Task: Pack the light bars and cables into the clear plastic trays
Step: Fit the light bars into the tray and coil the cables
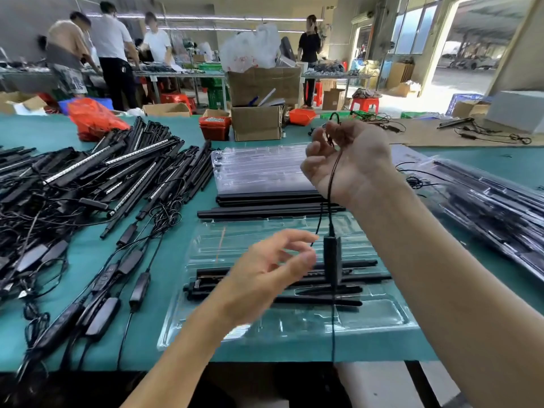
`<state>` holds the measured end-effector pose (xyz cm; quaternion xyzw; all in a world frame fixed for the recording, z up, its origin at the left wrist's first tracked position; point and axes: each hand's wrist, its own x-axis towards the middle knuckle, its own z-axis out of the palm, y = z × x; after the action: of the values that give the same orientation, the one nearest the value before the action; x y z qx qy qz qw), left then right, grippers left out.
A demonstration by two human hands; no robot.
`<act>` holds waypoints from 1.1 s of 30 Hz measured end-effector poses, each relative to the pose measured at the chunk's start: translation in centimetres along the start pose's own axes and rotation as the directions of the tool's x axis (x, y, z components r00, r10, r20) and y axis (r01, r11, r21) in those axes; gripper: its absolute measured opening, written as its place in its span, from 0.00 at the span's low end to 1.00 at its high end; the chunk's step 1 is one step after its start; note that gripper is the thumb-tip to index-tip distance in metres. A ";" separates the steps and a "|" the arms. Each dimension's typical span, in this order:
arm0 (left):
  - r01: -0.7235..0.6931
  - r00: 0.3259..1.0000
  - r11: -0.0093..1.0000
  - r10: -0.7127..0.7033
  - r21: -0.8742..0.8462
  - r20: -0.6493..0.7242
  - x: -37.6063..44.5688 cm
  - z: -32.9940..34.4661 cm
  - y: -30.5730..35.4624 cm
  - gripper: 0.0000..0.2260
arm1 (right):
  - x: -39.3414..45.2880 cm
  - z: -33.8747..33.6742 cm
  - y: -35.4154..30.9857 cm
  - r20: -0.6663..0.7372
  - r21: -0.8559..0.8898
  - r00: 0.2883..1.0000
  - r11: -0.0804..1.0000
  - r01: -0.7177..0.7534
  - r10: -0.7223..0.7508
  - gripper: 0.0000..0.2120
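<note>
Right hand (pixel 347 163): we pinch the cable (pixel 331 187), raised.
Left hand (pixel 265 272): fingers loose, holding nothing, over our tray (pixel 382 322).

A teal worktop (pixel 97 260) carries a heap of black light bars (pixel 117 172) and cables (pixel 88 290) at left. Clear plastic trays (pixel 265 169) lie mid-worktop, with a cardboard box (pixel 256 123) behind them.

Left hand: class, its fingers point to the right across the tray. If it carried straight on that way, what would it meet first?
Probably the black controller box dangling on the cable from the right hand; it hangs just beyond the left hand's fingertips, though depth is unclear.
</note>
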<state>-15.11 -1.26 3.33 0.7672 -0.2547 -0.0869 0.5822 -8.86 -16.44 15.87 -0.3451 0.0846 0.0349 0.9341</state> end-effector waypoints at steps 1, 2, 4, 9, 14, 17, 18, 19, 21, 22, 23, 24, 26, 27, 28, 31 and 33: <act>0.028 0.992 0.996 -0.018 -0.082 0.124 0.1 0.8 0.6 0.20 | 0.0 0.2 0.3 0.007 -0.010 1.000 1.000 -0.010 0.010 0.16; 0.048 0.978 0.988 -0.017 -0.145 0.210 0.3 1.4 1.2 0.19 | 0.1 0.3 0.6 0.012 -0.017 1.000 1.000 -0.017 0.017 0.16; 0.082 0.950 0.971 -0.008 -0.226 0.311 0.4 2.1 2.2 0.18 | 0.5 0.3 0.6 0.013 -0.037 1.000 0.999 -0.018 0.018 0.16; 0.221 0.940 0.943 -0.137 -0.249 0.314 -0.1 -0.8 5.0 0.18 | 1.9 -2.1 -0.8 0.067 -0.247 0.997 0.968 -0.032 0.050 0.13; 0.296 0.943 0.877 -0.331 0.378 0.031 -0.5 -5.1 9.2 0.07 | 3.0 -6.3 -1.5 0.003 -0.528 0.985 0.837 -0.145 0.172 0.13; 0.305 0.942 0.532 -0.291 0.790 -0.168 0.7 -7.3 10.7 0.08 | 3.5 -8.1 -1.1 -0.047 -0.673 0.966 0.706 -0.220 0.256 0.13; 0.288 0.954 0.472 -0.211 0.833 -0.211 1.4 -7.9 10.8 0.07 | 3.7 -8.5 -0.7 -0.069 -0.698 0.963 0.677 -0.234 0.261 0.12; 0.259 0.966 0.446 -0.112 0.857 -0.234 2.1 -8.3 10.8 0.07 | 3.9 -8.9 -0.4 -0.087 -0.705 0.965 0.670 -0.235 0.247 0.10; 0.156 0.963 0.457 0.126 0.876 -0.238 3.0 -8.6 10.2 0.11 | 4.5 -9.6 0.0 -0.107 -0.655 0.977 0.726 -0.207 0.183 0.04; 0.100 0.943 0.466 0.238 0.879 -0.233 3.2 -8.6 9.4 0.13 | 4.8 -10.0 0.0 -0.120 -0.604 0.980 0.772 -0.198 0.158 0.03; 0.049 0.917 0.468 0.329 0.883 -0.225 3.2 -8.4 8.4 0.15 | 5.0 -10.5 -0.1 -0.135 -0.548 0.980 0.813 -0.198 0.147 0.02; 0.007 0.901 0.476 0.378 0.879 -0.212 3.0 -8.0 7.1 0.15 | 5.1 -11.0 -0.2 -0.154 -0.500 0.977 0.842 -0.204 0.145 0.05; -0.056 0.912 0.523 0.373 0.850 -0.170 2.1 -6.9 4.1 0.15 | 5.1 -11.9 -0.4 -0.197 -0.466 0.970 0.856 -0.223 0.145 0.11; -0.073 0.927 0.543 0.346 0.837 -0.144 1.5 -6.2 2.6 0.15 | 5.2 -12.2 -0.5 -0.213 -0.466 0.967 0.854 -0.229 0.143 0.11; -0.086 0.940 0.562 0.320 0.823 -0.121 1.0 -5.6 1.3 0.15 | 5.2 -12.5 -0.6 -0.226 -0.473 0.965 0.851 -0.227 0.132 0.09; -0.122 0.968 0.636 0.244 0.762 -0.049 -0.3 -3.8 -1.7 0.15 | 5.7 -13.5 -1.0 -0.245 -0.531 0.968 0.829 -0.175 0.048 0.08; -0.155 0.980 0.685 0.197 0.711 0.024 -0.7 -3.1 -2.7 0.12 | 5.9 -14.3 -0.9 -0.241 -0.645 0.969 0.755 -0.116 -0.057 0.12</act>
<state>-13.63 2.22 1.60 0.9059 -0.3250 0.0951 0.2543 -4.86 -26.45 4.68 -0.6500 0.1876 0.0342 0.7356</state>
